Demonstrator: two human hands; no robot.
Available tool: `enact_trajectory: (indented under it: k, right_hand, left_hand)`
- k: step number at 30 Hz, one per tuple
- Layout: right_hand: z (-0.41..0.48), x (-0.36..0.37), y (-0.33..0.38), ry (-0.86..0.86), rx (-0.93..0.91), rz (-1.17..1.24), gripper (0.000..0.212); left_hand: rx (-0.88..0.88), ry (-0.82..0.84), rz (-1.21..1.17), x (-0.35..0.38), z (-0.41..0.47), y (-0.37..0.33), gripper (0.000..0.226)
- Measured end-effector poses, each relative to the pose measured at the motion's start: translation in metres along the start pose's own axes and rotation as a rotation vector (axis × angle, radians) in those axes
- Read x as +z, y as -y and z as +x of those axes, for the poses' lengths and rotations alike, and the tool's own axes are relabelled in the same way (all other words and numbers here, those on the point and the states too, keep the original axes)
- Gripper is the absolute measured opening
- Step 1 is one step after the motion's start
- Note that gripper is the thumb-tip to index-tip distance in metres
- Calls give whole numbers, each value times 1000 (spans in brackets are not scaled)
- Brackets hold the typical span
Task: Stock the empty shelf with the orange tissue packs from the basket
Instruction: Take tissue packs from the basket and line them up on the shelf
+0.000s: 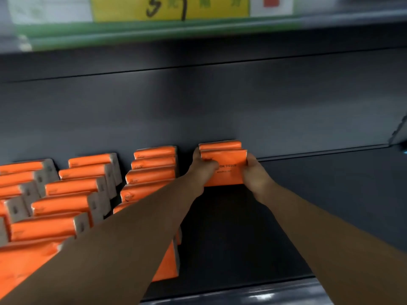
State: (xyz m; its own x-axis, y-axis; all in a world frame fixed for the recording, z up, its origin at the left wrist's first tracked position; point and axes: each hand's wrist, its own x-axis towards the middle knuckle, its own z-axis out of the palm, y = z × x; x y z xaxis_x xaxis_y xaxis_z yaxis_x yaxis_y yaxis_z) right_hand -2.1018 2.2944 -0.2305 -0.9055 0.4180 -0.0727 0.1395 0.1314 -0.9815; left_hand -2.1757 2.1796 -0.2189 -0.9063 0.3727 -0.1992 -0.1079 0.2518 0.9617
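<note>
Orange tissue pack (226, 170) stands upright at the back of the dark shelf (319, 194), touching a second pack (220, 145) behind it. Left hand (201, 170) grips its left edge and right hand (253, 172) its right edge, fingers curled round it. Rows of packs (72, 186) fill the shelf to the left.

Counting four columns of orange tissue packs (77, 186) on one shelf (330, 194). Rightmost column has two packs, the next has six, and the one after looks like six too, though an arm covers part. Far-left column is cut off, four showing. Two hands: left hand (202, 170), right hand (255, 172). One yellow tag (169, 7), two white tags (50, 8).
</note>
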Motion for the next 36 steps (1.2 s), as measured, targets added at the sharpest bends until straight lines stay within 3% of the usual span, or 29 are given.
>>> enact_trajectory:
  k: [18, 22, 25, 27, 31, 36]
  right_hand:
    - [15, 6, -10, 30, 46, -179, 40]
    - [13, 7, -6, -8, -20, -195, 40]
    - [6, 6, 2, 4, -77, -276, 63]
    - [-2, 5, 8, -19, -106, -460, 74]
    - [-20, 4, 15, -72, -127, -819, 75]
    - [-47, 3, 35, -74, -145, -944, 72]
  left_hand:
    - [-244, -115, 58, 3, 12, 1, 72]
    - [-222, -162, 59, 3, 7, -4, 70]
    - [-176, -196, 59, 3, 1, -12, 71]
    - [-132, -200, 87, 2, -5, -18, 73]
    - [-43, -202, 244, 1, -20, -26, 73]
    - [108, -203, 390, -10, -43, -36, 65]
